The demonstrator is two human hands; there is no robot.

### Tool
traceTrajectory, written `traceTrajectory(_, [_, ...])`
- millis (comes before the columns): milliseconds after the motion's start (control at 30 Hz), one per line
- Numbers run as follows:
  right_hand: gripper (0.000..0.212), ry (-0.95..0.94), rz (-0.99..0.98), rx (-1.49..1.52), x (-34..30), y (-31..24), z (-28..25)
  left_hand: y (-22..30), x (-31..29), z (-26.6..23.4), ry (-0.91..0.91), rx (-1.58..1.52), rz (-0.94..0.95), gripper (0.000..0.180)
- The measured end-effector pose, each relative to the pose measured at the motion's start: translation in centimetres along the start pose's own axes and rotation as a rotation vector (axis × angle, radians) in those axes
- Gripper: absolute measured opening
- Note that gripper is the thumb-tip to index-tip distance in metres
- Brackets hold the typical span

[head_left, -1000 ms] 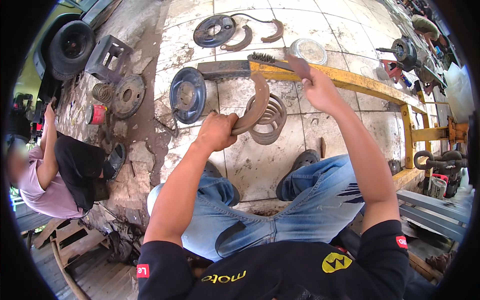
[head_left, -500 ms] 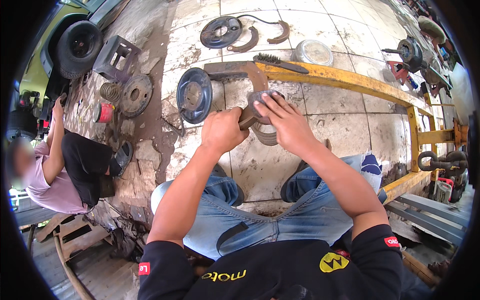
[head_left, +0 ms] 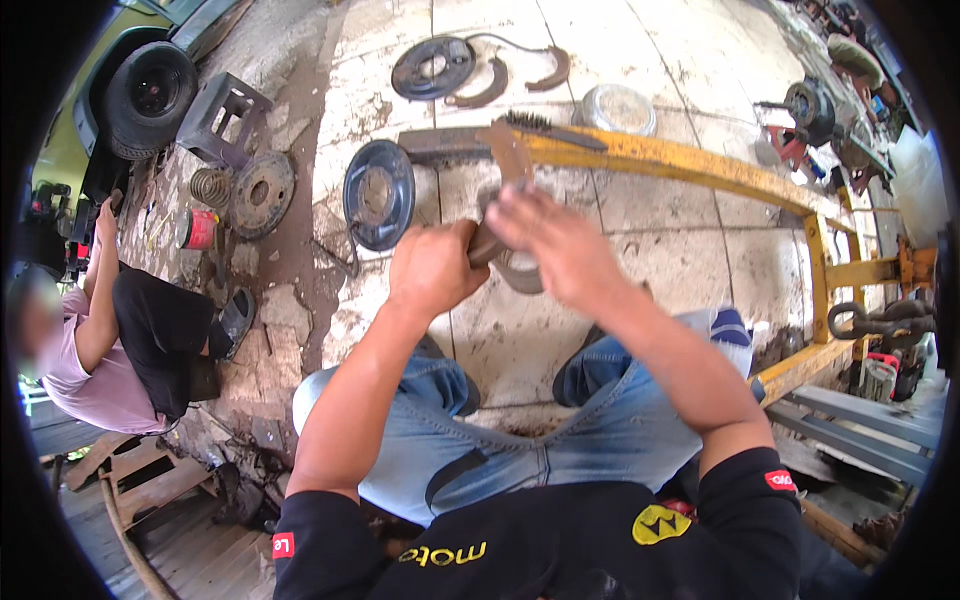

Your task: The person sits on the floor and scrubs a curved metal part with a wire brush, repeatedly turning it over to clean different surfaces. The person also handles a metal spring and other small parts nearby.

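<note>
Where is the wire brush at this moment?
In the head view's upper half, slightly right of centre, the wire brush lies on the yellow beam, near the brake shoe.

printed marks on a black t-shirt (head_left: 560,535)
yellow lettering (head_left: 445,553) on the chest, a round yellow emblem (head_left: 661,523) with a dark symbol beside it, and white lettering on red labels (head_left: 284,545) at both sleeves.

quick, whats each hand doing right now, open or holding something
Left hand: closed on the lower end of a curved brake shoe.
Right hand: blurred, fingers over the shoe; whether it holds anything cannot be told.
</note>
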State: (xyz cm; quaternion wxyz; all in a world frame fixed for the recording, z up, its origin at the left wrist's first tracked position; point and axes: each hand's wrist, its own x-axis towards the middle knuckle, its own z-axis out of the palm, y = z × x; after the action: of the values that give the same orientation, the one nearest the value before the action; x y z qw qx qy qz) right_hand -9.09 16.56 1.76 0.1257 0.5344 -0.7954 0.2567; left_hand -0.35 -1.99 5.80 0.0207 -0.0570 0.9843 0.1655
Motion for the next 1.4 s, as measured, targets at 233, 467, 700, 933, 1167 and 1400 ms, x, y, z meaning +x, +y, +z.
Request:
traceTrajectory(233, [0.064, -0.121, 0.149, -0.056, 0.5, 4.3, 1.3, -1.1, -0.6, -0.7, 0.031, 0.022, 0.134, 0.026])
traceTrajectory(467, [0.068, -0.002, 0.239, 0.076, 1.1, 4.2, -1.4, -1.9, -1.0, 0.0, 0.025, 0.068, 0.197, 0.025])
traceTrajectory(700, [0.065, -0.141, 0.022, 0.066, -1.3, -0.4, -0.1, -1.9, -0.8, 0.3, 0.034, 0.085, 0.192, 0.024])
traceTrajectory(933, [0.072, -0.216, 0.402, -0.093, 1.0, 7.1, 0.0, -2.3, -0.8, 0.1, -0.023, 0.084, 0.345, 0.027])
traceTrajectory(1167, [0.076, -0.200, 0.057, 0.040, -1.6, 2.3, -1.3, -2.2, -0.1, -0.9, -0.073, 0.162, 0.294, 0.025])
traceTrajectory(1400, [0.082, -0.185, 0.355, -0.104, 0.0, 8.2, 0.4, -2.9, -1.2, -1.1, -0.060, 0.128, 0.411, 0.028])
